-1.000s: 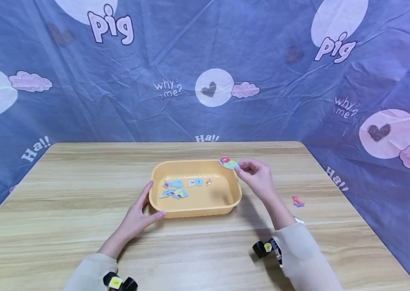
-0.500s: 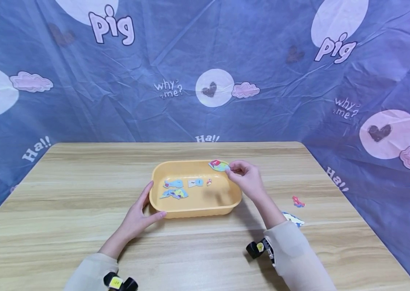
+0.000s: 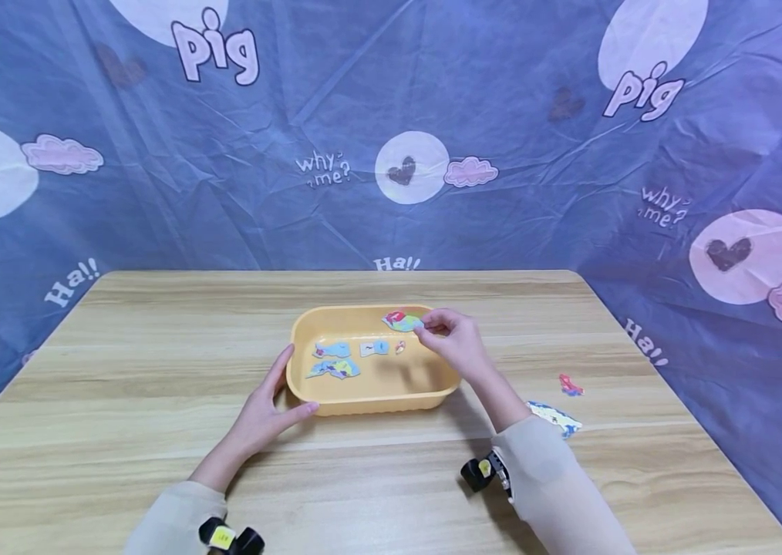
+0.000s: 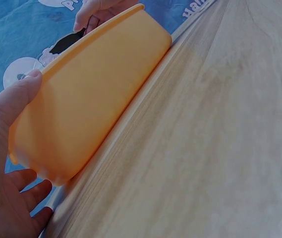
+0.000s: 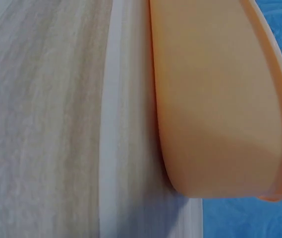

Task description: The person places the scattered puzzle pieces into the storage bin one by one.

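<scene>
My left hand [image 3: 264, 412] holds the left end of a yellow plastic basin [image 3: 377, 401], thumb on the front rim and fingers around the end wall. Over the basin's back right part, my right hand [image 3: 456, 343] pinches a flat printed cutout [image 3: 401, 321] in red, green and blue. Its underside [image 4: 67, 43] looks dark in the left wrist view. Inside the basin lie a light blue cutout [image 3: 332, 350], a yellow-and-blue cutout [image 3: 335, 368], a white-and-blue cutout [image 3: 374, 348] and a tiny one [image 3: 400, 347]. The basin wall [image 5: 220, 99] hides most of the right hand in the right wrist view.
On the wooden table [image 3: 391, 478], right of the basin, lie a small red-and-blue cutout [image 3: 571, 385] and a larger white-and-blue cutout [image 3: 554, 417], close to the right sleeve. A blue printed cloth [image 3: 259, 216] hangs behind the table and along its right side.
The right hand has carried its cutout leftward and slightly down, from the basin's back right corner to over its inside. The sleeve has uncovered the white-and-blue cutout. The left hand stays put.
</scene>
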Demonstrator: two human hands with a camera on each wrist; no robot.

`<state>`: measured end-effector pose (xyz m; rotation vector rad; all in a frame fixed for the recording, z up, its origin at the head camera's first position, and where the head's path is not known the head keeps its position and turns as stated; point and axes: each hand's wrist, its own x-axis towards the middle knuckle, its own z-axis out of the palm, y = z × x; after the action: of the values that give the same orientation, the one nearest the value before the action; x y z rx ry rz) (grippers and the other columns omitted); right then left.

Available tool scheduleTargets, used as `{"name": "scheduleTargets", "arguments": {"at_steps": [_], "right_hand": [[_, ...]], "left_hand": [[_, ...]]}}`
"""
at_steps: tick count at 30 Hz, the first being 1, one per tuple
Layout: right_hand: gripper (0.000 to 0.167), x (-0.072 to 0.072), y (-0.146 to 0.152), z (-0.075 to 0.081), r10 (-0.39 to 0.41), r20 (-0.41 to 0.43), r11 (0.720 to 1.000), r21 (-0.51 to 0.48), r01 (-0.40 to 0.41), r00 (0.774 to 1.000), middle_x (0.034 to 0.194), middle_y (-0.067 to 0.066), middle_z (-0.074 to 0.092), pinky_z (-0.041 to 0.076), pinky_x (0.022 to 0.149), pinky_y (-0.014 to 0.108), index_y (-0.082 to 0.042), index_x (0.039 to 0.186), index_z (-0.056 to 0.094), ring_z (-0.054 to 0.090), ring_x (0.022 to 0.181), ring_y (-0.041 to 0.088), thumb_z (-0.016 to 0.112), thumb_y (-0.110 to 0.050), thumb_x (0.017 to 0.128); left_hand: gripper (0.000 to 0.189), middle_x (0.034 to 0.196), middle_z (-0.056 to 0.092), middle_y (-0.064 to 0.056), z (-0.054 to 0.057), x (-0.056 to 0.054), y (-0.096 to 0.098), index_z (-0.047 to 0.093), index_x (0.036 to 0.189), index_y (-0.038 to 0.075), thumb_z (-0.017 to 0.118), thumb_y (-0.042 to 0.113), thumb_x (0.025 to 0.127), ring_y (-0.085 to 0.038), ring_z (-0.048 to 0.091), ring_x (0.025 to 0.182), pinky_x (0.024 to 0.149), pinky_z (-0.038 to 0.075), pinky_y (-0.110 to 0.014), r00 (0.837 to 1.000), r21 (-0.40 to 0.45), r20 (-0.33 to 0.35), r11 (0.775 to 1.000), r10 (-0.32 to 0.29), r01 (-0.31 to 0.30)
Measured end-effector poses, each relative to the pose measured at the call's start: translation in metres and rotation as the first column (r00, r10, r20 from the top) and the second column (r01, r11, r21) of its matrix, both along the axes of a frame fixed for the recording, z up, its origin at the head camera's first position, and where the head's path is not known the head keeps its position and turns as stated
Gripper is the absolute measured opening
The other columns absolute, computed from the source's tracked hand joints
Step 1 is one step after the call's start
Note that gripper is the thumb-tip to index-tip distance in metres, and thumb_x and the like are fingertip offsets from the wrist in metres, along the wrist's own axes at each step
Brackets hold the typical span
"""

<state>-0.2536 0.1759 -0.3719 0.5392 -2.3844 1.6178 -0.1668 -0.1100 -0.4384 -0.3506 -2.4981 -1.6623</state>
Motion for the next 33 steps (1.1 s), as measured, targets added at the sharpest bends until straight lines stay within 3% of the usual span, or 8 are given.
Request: {"name": "scheduleTargets", "arguments": {"at_steps": [9, 14, 20, 30, 33], "right_hand": [[0.013, 0.017, -0.021, 0.021, 0.021, 0.020, 0.999, 0.043, -0.022, 1.000, 0.075, 0.018, 0.060, 0.047, 0.062, 0.026, 0.012, 0.083, 0.059, 0.055, 0.069, 0.027, 0.063, 0.003, 0.074], [0.014, 0.005, -0.024, 0.009, 0.054, 0.067, 0.998, 0.030, -0.056, 0.996, 0.073, 0.012, 0.060, 0.046, 0.058, 0.022, 0.009, 0.082, 0.059, 0.055, 0.066, 0.021, 0.065, -0.001, 0.074], [0.013, -0.009, -0.026, -0.009, 0.064, 0.041, 0.997, 0.050, -0.066, 0.997, 0.070, 0.007, 0.060, 0.047, 0.056, 0.024, 0.005, 0.080, 0.060, 0.055, 0.062, 0.016, 0.066, -0.004, 0.073], [0.010, -0.011, -0.031, -0.013, 0.091, 0.019, 0.994, 0.066, -0.092, 0.996, 0.067, 0.007, 0.059, 0.047, 0.054, 0.022, 0.006, 0.076, 0.059, 0.053, 0.059, 0.015, 0.065, 0.000, 0.071], [0.009, -0.002, -0.035, -0.001, 0.096, 0.024, 0.992, 0.080, -0.098, 0.995, 0.068, 0.013, 0.059, 0.046, 0.054, 0.021, 0.009, 0.076, 0.059, 0.055, 0.060, 0.021, 0.064, 0.003, 0.072]], "left_hand": [[0.090, 0.138, 0.025, -0.008, 0.000, 0.000, 0.001, 0.013, 0.138, 0.030, 0.071, 0.032, 0.070, -0.023, 0.026, 0.122, 0.099, 0.013, -0.046, 1.000, -0.001, 0.010, 1.000, 0.002, -0.002], [0.091, 0.138, 0.024, -0.008, 0.001, 0.000, 0.001, 0.013, 0.139, 0.028, 0.071, 0.033, 0.070, -0.024, 0.026, 0.122, 0.099, 0.013, -0.046, 1.000, -0.002, 0.011, 1.000, -0.001, 0.001], [0.090, 0.138, 0.024, -0.008, 0.001, 0.000, 0.001, 0.013, 0.139, 0.027, 0.071, 0.033, 0.070, -0.024, 0.026, 0.122, 0.099, 0.013, -0.047, 1.000, -0.006, 0.008, 1.000, 0.000, 0.000], [0.090, 0.138, 0.025, -0.008, 0.001, 0.000, 0.000, 0.013, 0.139, 0.028, 0.071, 0.033, 0.069, -0.024, 0.027, 0.122, 0.099, 0.014, -0.047, 1.000, -0.011, 0.007, 1.000, 0.002, -0.002], [0.090, 0.138, 0.026, -0.008, 0.001, 0.000, -0.001, 0.013, 0.138, 0.029, 0.071, 0.033, 0.069, -0.024, 0.027, 0.122, 0.099, 0.014, -0.047, 1.000, -0.011, 0.010, 1.000, 0.003, -0.003]]}}
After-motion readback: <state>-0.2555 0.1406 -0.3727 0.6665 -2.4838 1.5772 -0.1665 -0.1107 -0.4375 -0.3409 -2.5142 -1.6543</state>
